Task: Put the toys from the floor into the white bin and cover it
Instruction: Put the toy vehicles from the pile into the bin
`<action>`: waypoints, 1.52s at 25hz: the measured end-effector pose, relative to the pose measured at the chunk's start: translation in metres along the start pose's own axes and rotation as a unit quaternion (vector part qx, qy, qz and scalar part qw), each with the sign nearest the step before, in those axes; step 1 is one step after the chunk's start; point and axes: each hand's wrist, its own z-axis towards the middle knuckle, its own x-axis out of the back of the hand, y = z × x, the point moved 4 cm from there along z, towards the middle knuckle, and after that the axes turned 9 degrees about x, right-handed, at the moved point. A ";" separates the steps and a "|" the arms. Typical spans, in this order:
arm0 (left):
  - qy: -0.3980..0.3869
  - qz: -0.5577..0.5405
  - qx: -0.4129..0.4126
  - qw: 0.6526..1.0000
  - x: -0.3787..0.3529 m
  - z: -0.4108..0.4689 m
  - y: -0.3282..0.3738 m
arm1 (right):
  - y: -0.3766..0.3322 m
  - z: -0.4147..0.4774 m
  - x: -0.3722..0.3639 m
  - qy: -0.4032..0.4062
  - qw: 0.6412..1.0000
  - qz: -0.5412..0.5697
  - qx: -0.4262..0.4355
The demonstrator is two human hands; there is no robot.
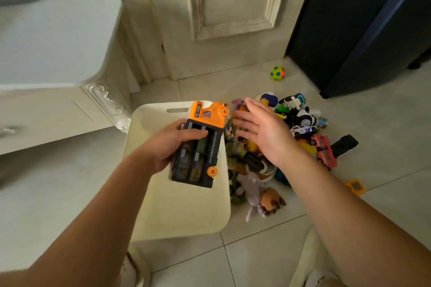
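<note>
Orange-and-black truck (198,163) gripped in the left hand (171,147), fingers curled over it, above the white bin (186,212) at frame centre. The right hand (263,133), spread and empty, hovers over toys (303,123) heaped on the floor (256,251) just right. Laying the truck flat should save room.

The pale tiled floor (256,251) below me carries the white bin (186,216), standing upright just left of a toy pile (251,161). At the pile's near edge lie a grey plush (253,190) and a brown plush (271,200). On its right side sit a red truck (325,151), a black car (345,145) and a yellow piece (355,187). A ball (277,73) lies apart, near the door. A white cabinet (58,112) stands on my left.
</note>
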 end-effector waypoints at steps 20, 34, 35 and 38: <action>0.089 0.057 0.315 0.943 -0.035 0.097 -0.166 | 0.086 0.002 0.127 0.249 0.959 -0.081 -0.107; 0.084 0.331 -0.216 0.915 -0.201 0.104 0.003 | 0.103 -0.038 0.248 0.348 0.907 -0.221 -0.086; 0.039 0.358 -0.156 0.920 -0.216 0.122 -0.016 | 0.107 -0.034 0.243 0.293 0.912 -0.277 -0.079; -0.024 0.462 -0.065 0.884 -0.240 0.153 -0.057 | 0.130 -0.019 0.216 0.092 0.877 -0.466 -0.070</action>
